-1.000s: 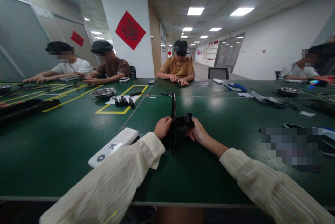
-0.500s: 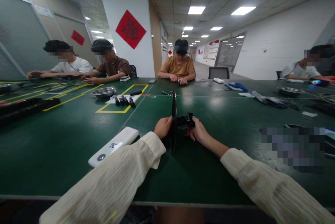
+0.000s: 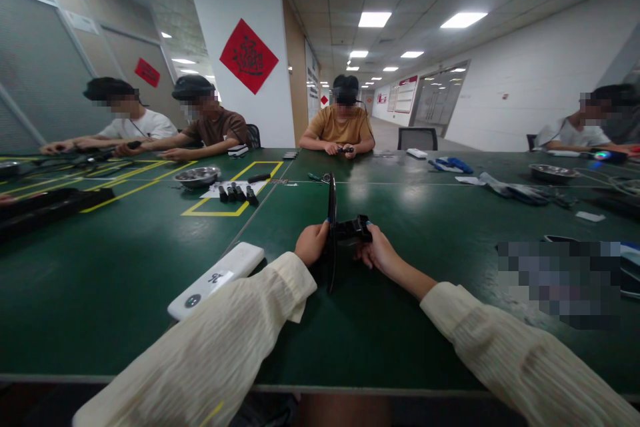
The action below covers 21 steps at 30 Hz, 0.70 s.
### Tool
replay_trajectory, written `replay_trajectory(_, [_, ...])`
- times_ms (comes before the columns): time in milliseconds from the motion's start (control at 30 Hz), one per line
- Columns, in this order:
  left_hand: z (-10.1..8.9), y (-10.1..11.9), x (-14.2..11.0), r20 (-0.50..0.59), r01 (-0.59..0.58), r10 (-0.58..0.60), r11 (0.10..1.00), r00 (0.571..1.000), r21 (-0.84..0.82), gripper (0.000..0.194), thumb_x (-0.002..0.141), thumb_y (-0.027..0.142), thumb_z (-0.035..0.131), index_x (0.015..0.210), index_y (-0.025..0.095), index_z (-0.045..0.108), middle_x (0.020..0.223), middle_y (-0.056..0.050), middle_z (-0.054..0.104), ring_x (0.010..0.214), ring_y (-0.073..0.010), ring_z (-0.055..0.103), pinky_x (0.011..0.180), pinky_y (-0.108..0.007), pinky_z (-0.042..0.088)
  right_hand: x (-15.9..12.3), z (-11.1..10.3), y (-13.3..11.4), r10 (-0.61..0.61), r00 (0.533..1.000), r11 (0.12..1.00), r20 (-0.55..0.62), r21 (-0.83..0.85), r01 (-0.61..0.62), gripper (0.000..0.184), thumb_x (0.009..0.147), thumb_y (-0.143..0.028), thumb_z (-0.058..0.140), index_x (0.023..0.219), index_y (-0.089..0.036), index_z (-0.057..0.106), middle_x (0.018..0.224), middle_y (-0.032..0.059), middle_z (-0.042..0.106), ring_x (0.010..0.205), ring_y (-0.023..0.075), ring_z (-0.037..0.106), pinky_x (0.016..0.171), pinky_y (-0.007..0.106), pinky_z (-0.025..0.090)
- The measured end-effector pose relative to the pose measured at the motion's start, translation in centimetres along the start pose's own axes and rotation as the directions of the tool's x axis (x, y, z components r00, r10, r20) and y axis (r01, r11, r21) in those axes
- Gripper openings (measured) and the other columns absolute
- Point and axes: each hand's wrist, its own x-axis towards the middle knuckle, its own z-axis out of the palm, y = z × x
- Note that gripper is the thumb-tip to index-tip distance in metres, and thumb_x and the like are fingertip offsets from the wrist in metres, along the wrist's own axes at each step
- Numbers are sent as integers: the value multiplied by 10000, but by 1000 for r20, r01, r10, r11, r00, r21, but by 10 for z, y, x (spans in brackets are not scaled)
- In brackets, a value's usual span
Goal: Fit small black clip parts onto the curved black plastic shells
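A thin black curved band [image 3: 331, 214] stands on edge on the green table [image 3: 125, 280], seen end-on. My left hand [image 3: 312, 243] is closed round its left side at mid height. My right hand [image 3: 377, 250] is closed on a small black block [image 3: 353, 229] that sits against the band's right side. Both forearms are in cream knit sleeves and rest over the near table edge.
A white oblong device [image 3: 216, 279] lies left of my left sleeve. A metal bowl [image 3: 197, 177] and several small black parts [image 3: 237, 192] sit in a yellow-taped square. Several people sit round the far and side edges. Another bowl [image 3: 551, 173] and loose items lie at right.
My hands and the black band stay where they were. The person opposite has lifted a small black item slightly; the people at far left have shifted their arms.
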Motion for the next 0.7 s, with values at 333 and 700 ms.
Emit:
replay_trajectory(333, [2, 1, 1, -42, 35, -35, 999, 999, -13, 475, 879, 412, 400, 641, 108, 676, 603, -81, 650, 597, -190, 593, 645, -295, 432, 0, -1, 2, -4, 1000, 999, -4, -40, 4, 608, 886, -582, 184, 655, -155, 551, 477, 43, 575, 262, 88, 385, 276, 210, 214])
replay_trajectory(700, [-1, 5, -1, 1, 37, -37, 999, 999, 21, 497, 908, 396, 358, 686, 106, 694, 662, -100, 685, 676, -208, 644, 682, -295, 466, -1, 1, -4, 27, 1000, 999, -4, -36, -27, 612, 882, -577, 180, 634, -158, 551, 472, 38, 570, 263, 82, 388, 273, 199, 220])
